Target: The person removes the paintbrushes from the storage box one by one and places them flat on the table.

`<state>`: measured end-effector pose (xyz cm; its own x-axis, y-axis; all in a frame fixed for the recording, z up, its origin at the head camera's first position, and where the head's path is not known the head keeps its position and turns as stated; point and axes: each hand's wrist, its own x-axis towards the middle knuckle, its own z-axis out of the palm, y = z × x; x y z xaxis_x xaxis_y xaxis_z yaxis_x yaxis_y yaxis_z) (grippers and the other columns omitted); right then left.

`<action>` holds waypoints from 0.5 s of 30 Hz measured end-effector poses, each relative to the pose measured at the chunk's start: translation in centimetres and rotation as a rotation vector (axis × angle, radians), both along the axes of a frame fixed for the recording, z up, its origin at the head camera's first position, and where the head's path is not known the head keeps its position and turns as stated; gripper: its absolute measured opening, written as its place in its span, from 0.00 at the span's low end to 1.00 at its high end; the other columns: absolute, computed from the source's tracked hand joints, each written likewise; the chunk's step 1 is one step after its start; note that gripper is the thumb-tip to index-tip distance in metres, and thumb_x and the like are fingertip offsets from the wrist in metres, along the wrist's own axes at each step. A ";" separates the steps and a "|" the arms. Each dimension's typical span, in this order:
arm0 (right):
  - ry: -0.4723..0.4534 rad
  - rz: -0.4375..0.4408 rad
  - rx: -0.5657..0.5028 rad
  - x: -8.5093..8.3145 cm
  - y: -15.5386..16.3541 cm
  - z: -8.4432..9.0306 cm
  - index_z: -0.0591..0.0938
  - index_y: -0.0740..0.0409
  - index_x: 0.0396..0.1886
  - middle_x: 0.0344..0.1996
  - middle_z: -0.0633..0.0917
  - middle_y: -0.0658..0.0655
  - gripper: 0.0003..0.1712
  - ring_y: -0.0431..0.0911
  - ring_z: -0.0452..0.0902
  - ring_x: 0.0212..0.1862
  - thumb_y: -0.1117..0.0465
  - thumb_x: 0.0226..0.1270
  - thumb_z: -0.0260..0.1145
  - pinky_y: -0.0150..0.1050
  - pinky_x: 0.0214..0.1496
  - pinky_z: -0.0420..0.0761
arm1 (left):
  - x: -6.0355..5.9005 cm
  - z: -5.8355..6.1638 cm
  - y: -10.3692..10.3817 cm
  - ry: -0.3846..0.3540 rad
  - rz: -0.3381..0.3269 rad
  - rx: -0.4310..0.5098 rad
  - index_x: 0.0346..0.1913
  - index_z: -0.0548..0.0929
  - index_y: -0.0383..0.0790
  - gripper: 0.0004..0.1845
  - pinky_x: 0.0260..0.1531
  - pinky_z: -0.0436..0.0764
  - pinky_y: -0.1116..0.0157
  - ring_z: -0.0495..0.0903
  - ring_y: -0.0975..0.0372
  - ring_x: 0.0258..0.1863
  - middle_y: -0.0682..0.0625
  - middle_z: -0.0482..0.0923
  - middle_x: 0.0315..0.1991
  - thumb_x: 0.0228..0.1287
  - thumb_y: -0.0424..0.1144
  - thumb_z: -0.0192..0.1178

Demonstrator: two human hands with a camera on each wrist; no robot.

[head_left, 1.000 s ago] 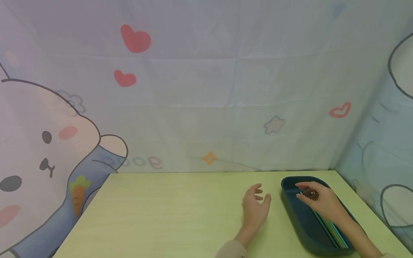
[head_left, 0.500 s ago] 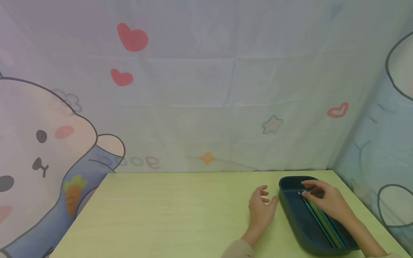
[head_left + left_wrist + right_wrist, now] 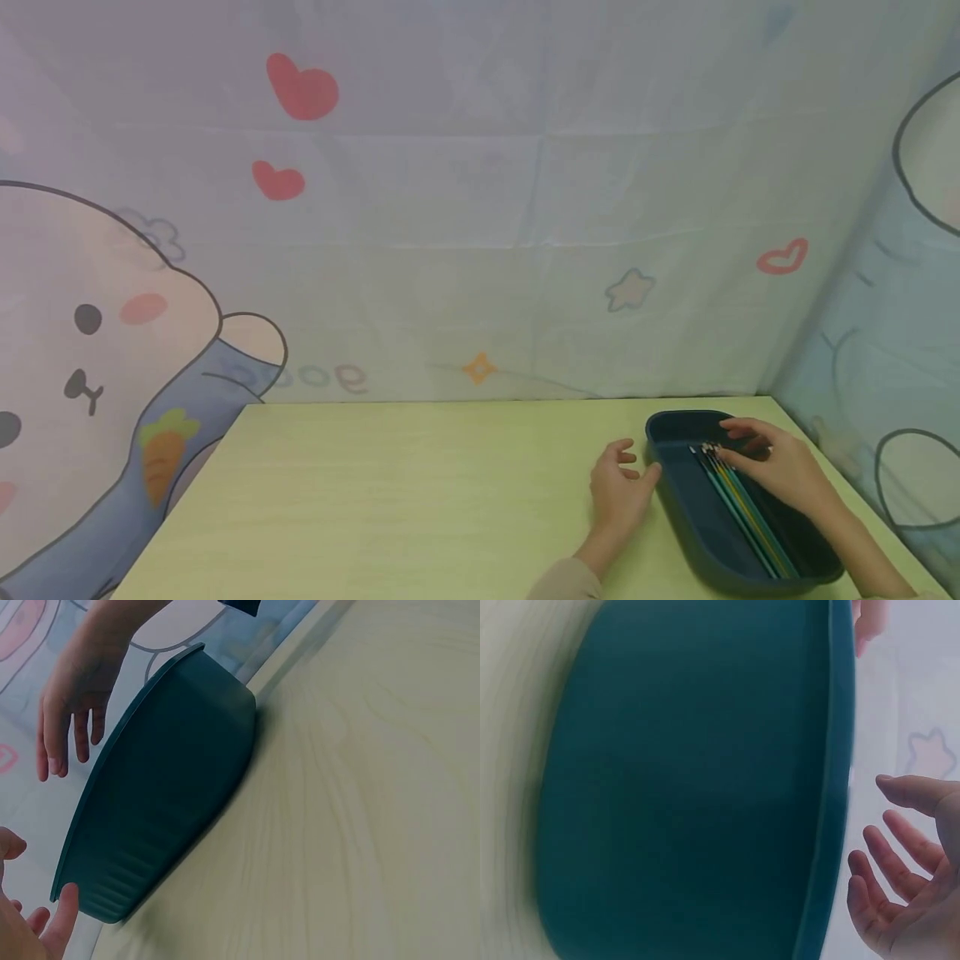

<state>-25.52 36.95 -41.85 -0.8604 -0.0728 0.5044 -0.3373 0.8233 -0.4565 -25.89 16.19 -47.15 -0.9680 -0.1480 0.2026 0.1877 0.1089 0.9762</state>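
A dark teal tray point(image 3: 693, 533) stands at the right of the table. Several slim pencils point(image 3: 750, 518), green with some yellow, lie lengthwise in it with their sharpened tips at the far end. Above the tray is my right hand point(image 3: 787, 471), thumb and fingers spread apart, near the pencil tips. The right wrist view shows no object in that hand point(image 3: 915, 885). My left hand point(image 3: 621, 496) is beside the tray's left wall, fingers loosely bent and holding nothing. From the left wrist view, its thumb point(image 3: 64, 919) appears close to the tray's rim; contact is unclear.
The pale yellow tabletop point(image 3: 375, 492) extends left of the tray. Behind it hangs a printed cloth backdrop point(image 3: 450, 208) with hearts and a cartoon animal, and another cloth panel point(image 3: 862, 333) runs along the right side.
My right hand has drawn slightly right, uncovering more of the pencil tips. My left hand has moved right and come closer to the tray. The head view has shifted a little.
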 end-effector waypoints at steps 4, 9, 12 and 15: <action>-0.028 -0.031 0.002 0.2 0.6 -0.1 0.82 0.61 0.48 0.36 0.85 0.61 0.23 0.24 0.72 0.29 0.60 0.51 0.75 0.29 0.27 0.77 | 0.1 -0.1 0.4 -0.022 -0.018 0.009 0.48 0.81 0.42 0.21 0.26 0.75 0.74 0.79 0.63 0.29 0.51 0.81 0.36 0.47 0.38 0.72; -0.075 -0.056 0.002 0.5 1.5 -0.3 0.81 0.61 0.50 0.37 0.84 0.61 0.24 0.23 0.69 0.28 0.57 0.54 0.74 0.29 0.25 0.75 | 0.4 -0.4 0.7 -0.030 -0.034 0.012 0.47 0.81 0.41 0.21 0.25 0.74 0.74 0.76 0.68 0.27 0.50 0.81 0.35 0.47 0.37 0.72; -0.091 -0.064 0.004 0.6 2.1 -0.5 0.81 0.62 0.50 0.37 0.84 0.61 0.24 0.24 0.70 0.28 0.56 0.55 0.74 0.29 0.26 0.75 | 0.5 -0.5 1.0 -0.033 -0.044 0.012 0.47 0.81 0.41 0.21 0.24 0.74 0.74 0.74 0.71 0.25 0.49 0.81 0.34 0.46 0.38 0.72; -0.115 -0.078 0.007 0.7 2.7 -0.5 0.81 0.63 0.51 0.37 0.85 0.63 0.24 0.25 0.70 0.27 0.56 0.56 0.73 0.29 0.26 0.75 | 0.6 -0.4 1.4 -0.048 -0.046 0.019 0.47 0.81 0.41 0.22 0.23 0.73 0.74 0.73 0.73 0.24 0.49 0.81 0.34 0.46 0.39 0.72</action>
<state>-24.82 39.61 -42.39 -0.9156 -0.0067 0.4021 -0.2184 0.8480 -0.4830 -25.30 17.60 -47.58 -0.9825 -0.1063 0.1531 0.1448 0.0821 0.9861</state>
